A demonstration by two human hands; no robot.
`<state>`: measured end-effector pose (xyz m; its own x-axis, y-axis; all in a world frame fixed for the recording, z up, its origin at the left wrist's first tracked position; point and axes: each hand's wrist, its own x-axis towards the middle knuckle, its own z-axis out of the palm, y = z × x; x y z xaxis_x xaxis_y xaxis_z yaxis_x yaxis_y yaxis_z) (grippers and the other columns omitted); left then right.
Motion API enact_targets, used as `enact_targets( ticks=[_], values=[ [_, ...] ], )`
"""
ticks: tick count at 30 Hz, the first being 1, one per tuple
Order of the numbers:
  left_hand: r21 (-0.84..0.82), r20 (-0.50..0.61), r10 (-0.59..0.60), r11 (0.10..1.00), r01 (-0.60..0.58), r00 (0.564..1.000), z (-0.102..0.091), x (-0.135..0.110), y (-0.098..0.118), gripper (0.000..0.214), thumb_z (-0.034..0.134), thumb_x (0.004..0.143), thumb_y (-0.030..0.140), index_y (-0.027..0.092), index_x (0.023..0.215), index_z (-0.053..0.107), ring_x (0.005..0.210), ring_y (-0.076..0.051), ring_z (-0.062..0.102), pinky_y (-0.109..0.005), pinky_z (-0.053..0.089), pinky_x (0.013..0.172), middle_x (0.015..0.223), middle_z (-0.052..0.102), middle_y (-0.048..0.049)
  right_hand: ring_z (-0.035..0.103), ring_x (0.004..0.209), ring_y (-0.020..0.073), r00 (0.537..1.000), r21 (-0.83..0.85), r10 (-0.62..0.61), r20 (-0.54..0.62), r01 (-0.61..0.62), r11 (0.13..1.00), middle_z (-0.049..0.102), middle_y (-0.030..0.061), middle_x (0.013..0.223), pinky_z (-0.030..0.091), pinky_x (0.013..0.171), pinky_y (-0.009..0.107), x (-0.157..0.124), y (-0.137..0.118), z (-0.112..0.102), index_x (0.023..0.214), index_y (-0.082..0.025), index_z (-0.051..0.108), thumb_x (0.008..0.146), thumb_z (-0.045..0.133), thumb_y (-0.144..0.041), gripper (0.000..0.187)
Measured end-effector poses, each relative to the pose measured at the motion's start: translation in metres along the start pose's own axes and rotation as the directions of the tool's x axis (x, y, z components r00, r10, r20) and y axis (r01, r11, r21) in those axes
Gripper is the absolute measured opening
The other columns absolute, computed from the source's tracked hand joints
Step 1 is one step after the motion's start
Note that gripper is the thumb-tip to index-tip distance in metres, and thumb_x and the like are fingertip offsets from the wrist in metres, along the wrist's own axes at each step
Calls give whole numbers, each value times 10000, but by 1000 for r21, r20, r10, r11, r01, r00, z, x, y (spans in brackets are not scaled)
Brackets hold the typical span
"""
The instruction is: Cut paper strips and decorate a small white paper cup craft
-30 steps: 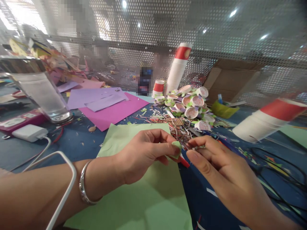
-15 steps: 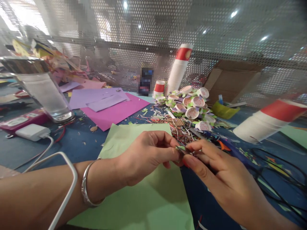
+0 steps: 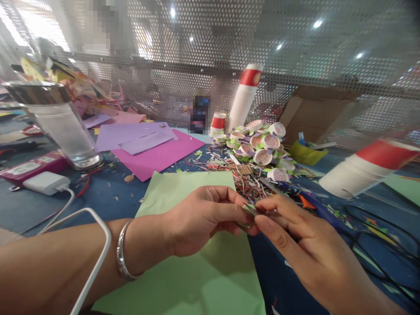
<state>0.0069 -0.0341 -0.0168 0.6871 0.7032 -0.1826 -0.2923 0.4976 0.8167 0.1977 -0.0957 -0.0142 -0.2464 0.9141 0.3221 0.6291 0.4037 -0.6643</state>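
Over the right side of a light green sheet of paper (image 3: pixel 203 280), my two hands meet at the fingertips. My left hand (image 3: pixel 197 221) is closed, pinching a small piece of green paper (image 3: pixel 248 207) between thumb and forefinger. From the closed fingers of my right hand (image 3: pixel 305 240) a thin, dark metal tool (image 3: pixel 253 212) reaches to that piece; its kind is mostly hidden by the fingers. Behind my hands lies a pile of small round cup-bottom pieces (image 3: pixel 263 156) with green and purple paper bits on them.
Paper cups stand in a tall leaning stack (image 3: pixel 243 103), with another cup stack (image 3: pixel 354 168) at right. A glass bottle (image 3: pixel 65 131), white charger (image 3: pixel 46 181) and its cable are at left. Purple paper (image 3: pixel 131 133), magenta paper (image 3: pixel 157 164), scraps and black cables (image 3: pixel 377 245) cover the blue table.
My hands have stayed together and shifted slightly down in view. The metal tool and the green piece have turned a little between the fingertips.
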Motion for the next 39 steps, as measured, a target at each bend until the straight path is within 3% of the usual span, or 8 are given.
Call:
enact_targets(
  ticks=[8, 13, 16, 19, 25, 28, 33, 39],
  values=[
    [83, -29, 5, 997, -2, 1000, 2, -3, 4, 300, 899, 627, 232, 140, 722, 629, 620, -89, 658, -186, 427, 593, 655, 702, -13, 694, 682, 165, 998, 47, 48, 43, -50, 998, 719, -6, 765, 493, 528, 248, 0, 1, 0, 963, -271, 639, 1054, 518, -480, 258],
    [256, -73, 101, 963, -79, 992, 0, -3, 5, 207, 806, 699, 246, 168, 749, 621, 657, -120, 668, -216, 462, 611, 679, 708, -10, 572, 534, 147, 991, 73, 134, -26, -132, 989, 667, -17, 647, 419, 459, 269, 0, 0, -1, 989, -258, 651, 1025, 539, -562, 326],
    [411, -78, 178, 902, -131, 981, -2, -3, 3, 165, 755, 759, 266, 179, 770, 615, 659, -129, 646, -239, 479, 618, 691, 699, -9, 508, 481, 132, 984, 102, 169, -64, -162, 981, 620, -37, 585, 395, 435, 254, 0, 1, -1, 1025, -251, 645, 996, 554, -623, 384],
    [537, -9, 276, 812, -229, 961, -2, -4, 0, 139, 734, 757, 195, 187, 805, 604, 623, -97, 565, -222, 436, 589, 682, 638, 34, 558, 522, 136, 983, 147, 179, -43, -171, 974, 641, -42, 617, 443, 464, 232, 0, 1, 2, 1046, -253, 639, 952, 628, -616, 375],
    [671, 75, 375, 667, -325, 924, 1, -9, -4, 364, 661, 763, 78, 235, 1052, 503, 604, -89, 530, -216, 403, 563, 703, 629, 77, 640, 639, 127, 984, 208, 173, -51, -159, 965, 725, -25, 764, 496, 555, 194, -2, 5, 9, 994, -255, 668, 962, 669, -458, 206],
    [613, 68, 371, 717, -332, 926, 1, -8, -4, 398, 680, 765, 85, 243, 1070, 478, 623, -95, 549, -215, 401, 567, 707, 642, 70, 607, 581, 107, 992, 188, 115, -47, -104, 977, 682, -37, 698, 475, 509, 168, 0, 6, 7, 948, -252, 680, 974, 656, -395, 147],
    [389, 10, 208, 901, -195, 978, -3, -2, -4, 323, 812, 729, 201, 194, 940, 567, 667, -87, 583, -222, 435, 643, 747, 665, 44, 605, 530, 91, 989, 158, 85, -124, -65, 985, 674, -41, 678, 471, 473, 155, 6, 1, 3, 884, -240, 686, 929, 671, -326, 98],
    [354, -9, 224, 912, -206, 975, -8, 1, -2, 184, 835, 768, 236, 155, 798, 672, 697, -75, 589, -211, 446, 692, 756, 681, 29, 591, 542, 87, 973, 236, 141, -185, -96, 967, 649, -64, 669, 477, 506, 165, 2, -2, 9, 887, -258, 682, 913, 687, -331, 78]
  ],
)
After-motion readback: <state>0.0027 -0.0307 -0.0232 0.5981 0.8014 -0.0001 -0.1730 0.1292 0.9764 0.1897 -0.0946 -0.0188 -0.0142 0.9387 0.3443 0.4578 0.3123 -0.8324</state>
